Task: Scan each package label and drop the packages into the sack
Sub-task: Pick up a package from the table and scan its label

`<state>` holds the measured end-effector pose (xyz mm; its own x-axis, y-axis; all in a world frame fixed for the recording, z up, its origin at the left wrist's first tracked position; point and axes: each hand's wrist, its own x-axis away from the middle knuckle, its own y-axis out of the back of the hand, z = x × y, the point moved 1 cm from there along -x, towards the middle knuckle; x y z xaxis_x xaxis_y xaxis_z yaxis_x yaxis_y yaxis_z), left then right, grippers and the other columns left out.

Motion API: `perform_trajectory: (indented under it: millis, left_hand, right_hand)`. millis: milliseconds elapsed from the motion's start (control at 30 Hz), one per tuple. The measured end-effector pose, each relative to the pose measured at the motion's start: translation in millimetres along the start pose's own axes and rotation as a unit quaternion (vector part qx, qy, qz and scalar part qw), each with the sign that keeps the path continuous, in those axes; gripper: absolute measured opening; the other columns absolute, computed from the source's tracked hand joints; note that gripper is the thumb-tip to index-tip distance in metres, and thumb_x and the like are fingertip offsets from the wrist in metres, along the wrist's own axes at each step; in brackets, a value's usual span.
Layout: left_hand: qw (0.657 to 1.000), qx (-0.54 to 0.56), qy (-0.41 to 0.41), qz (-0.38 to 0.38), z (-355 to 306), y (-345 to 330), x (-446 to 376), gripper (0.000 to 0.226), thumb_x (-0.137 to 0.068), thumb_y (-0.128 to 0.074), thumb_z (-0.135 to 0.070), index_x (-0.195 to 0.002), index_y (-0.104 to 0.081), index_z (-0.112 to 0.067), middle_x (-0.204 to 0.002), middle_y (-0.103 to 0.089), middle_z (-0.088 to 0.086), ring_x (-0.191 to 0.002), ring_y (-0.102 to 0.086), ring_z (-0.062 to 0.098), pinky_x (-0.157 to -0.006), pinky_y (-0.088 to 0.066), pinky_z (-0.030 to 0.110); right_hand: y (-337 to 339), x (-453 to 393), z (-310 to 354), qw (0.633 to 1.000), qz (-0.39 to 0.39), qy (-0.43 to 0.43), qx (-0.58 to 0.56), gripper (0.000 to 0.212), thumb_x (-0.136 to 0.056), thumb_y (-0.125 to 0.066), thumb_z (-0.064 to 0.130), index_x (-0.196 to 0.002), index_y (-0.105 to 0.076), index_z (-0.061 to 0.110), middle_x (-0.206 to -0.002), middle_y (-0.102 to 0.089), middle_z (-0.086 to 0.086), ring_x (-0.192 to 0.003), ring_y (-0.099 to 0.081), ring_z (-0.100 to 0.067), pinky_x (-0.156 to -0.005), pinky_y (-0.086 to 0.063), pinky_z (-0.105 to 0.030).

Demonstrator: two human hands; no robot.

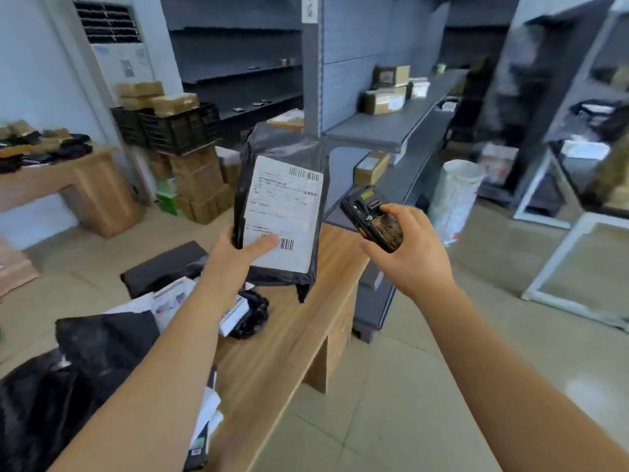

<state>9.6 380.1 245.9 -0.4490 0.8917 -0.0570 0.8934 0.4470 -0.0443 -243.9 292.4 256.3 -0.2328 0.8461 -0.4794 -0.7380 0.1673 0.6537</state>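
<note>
The flat black plastic mailer package [282, 212] with a white label [284, 212] is pinched at its lower left edge by the left hand [235, 253], thumb across the label, upright above the wooden desk [289, 335] far edge. A black handheld scanner [372, 218] is gripped in the curled fingers [396, 211] of the right hand [412, 253], just beside the package. A white woven sack [454, 195] stands on the floor beyond.

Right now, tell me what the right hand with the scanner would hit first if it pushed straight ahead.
Probably the black package that the left hand holds up: the right hand aims the scanner forward-left at its label. Depth is unclear.
</note>
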Motion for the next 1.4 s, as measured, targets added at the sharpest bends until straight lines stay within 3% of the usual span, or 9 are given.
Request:
perform_trajectory:
  millis: [67,133,333,500,633,700,833,1133,1400]
  left_hand:
    - [1.000,-0.006,0.000,0.023,4.1,-51.5,-11.9,0.023,-0.086,-0.073,-0.017,-0.100,-0.061,-0.030,-0.087,-0.075,-0.017,-0.082,-0.072,0.005,-0.068,-0.055,0.024]
    - [0.999,-0.010,0.002,0.048,9.9,-99.0,-25.4,0.026,-0.085,-0.075,-0.020,-0.105,-0.062,-0.030,-0.097,-0.076,-0.013,-0.091,-0.072,0.010,-0.074,-0.056,0.029]
    - [0.995,-0.015,0.013,0.098,21.9,-207.0,-71.2,0.063,-0.069,-0.085,-0.041,-0.123,-0.058,-0.026,-0.113,-0.073,-0.006,-0.105,-0.069,0.017,-0.089,-0.056,0.039]
    - [0.991,-0.011,0.029,0.130,34.3,-276.8,-120.5,0.031,-0.083,-0.075,-0.026,-0.108,-0.058,-0.032,-0.105,-0.072,-0.009,-0.097,-0.068,0.011,-0.075,-0.055,0.027]
    - [0.987,0.000,0.036,0.159,54.6,-321.7,-184.1,0.069,-0.063,-0.081,-0.039,-0.125,-0.056,-0.021,-0.111,-0.073,-0.004,-0.100,-0.070,0.015,-0.077,-0.057,0.031]
    - [0.983,0.005,0.039,0.177,64.4,-348.9,-222.9,0.075,-0.061,-0.088,-0.040,-0.125,-0.056,-0.019,-0.112,-0.073,-0.004,-0.100,-0.071,0.017,-0.079,-0.057,0.033]
    - [0.973,0.004,0.040,0.229,68.7,-420.4,-294.3,0.074,-0.062,-0.089,-0.043,-0.124,-0.055,-0.023,-0.114,-0.072,-0.005,-0.103,-0.069,0.016,-0.087,-0.054,0.036]
    - [0.946,0.032,0.062,0.317,87.4,-577.7,-398.9,0.057,-0.066,-0.085,-0.034,-0.116,-0.058,-0.029,-0.112,-0.073,-0.006,-0.103,-0.069,0.017,-0.084,-0.055,0.035]
    - [0.951,0.046,0.057,0.299,98.5,-713.7,-487.3,0.066,-0.060,-0.078,-0.036,-0.121,-0.057,-0.023,-0.115,-0.072,-0.003,-0.105,-0.069,0.017,-0.083,-0.055,0.032]
  right_hand:
    - [25.1,-3.6,-41.7,0.999,-0.019,-0.026,0.012,0.060,-0.081,-0.072,0.047,-0.134,-0.049,0.033,-0.133,-0.048,0.009,-0.113,-0.053,-0.014,-0.085,-0.046,-0.030]
    - [48.8,-8.2,-81.3,0.998,-0.040,-0.049,0.025,0.059,-0.081,-0.072,0.045,-0.134,-0.049,0.033,-0.134,-0.048,0.010,-0.113,-0.051,-0.014,-0.081,-0.041,-0.026]
    - [99.4,-32.5,-168.3,0.991,-0.089,-0.093,0.044,0.057,-0.081,-0.072,0.046,-0.132,-0.050,0.034,-0.132,-0.047,0.012,-0.108,-0.055,-0.015,-0.081,-0.049,-0.031]
    - [103.0,-74.8,-226.7,0.986,-0.107,-0.115,0.046,0.056,-0.081,-0.073,0.046,-0.131,-0.049,0.038,-0.131,-0.046,0.016,-0.106,-0.055,-0.012,-0.080,-0.050,-0.032]
    - [93.0,-125.1,-277.4,0.984,-0.111,-0.128,0.062,0.058,-0.080,-0.073,0.046,-0.132,-0.049,0.038,-0.132,-0.046,0.016,-0.108,-0.054,-0.011,-0.081,-0.051,-0.033]
    - [93.6,-154.3,-301.9,0.979,-0.122,-0.142,0.074,0.059,-0.080,-0.074,0.047,-0.132,-0.049,0.038,-0.132,-0.046,0.015,-0.109,-0.054,-0.012,-0.081,-0.052,-0.034]
    - [110.7,-212.7,-348.1,0.967,-0.151,-0.169,0.116,0.061,-0.079,-0.074,0.048,-0.134,-0.050,0.035,-0.131,-0.048,0.012,-0.109,-0.055,-0.013,-0.081,-0.051,-0.032]
    - [149.1,-292.8,-457.6,0.939,-0.194,-0.233,0.161,0.061,-0.080,-0.074,0.048,-0.134,-0.050,0.034,-0.130,-0.048,0.012,-0.110,-0.054,-0.013,-0.083,-0.048,-0.031]
    - [175.4,-389.1,-595.0,0.942,-0.210,-0.214,0.151,0.060,-0.079,-0.075,0.046,-0.133,-0.052,0.033,-0.131,-0.048,0.012,-0.111,-0.053,-0.013,-0.082,-0.048,-0.031]
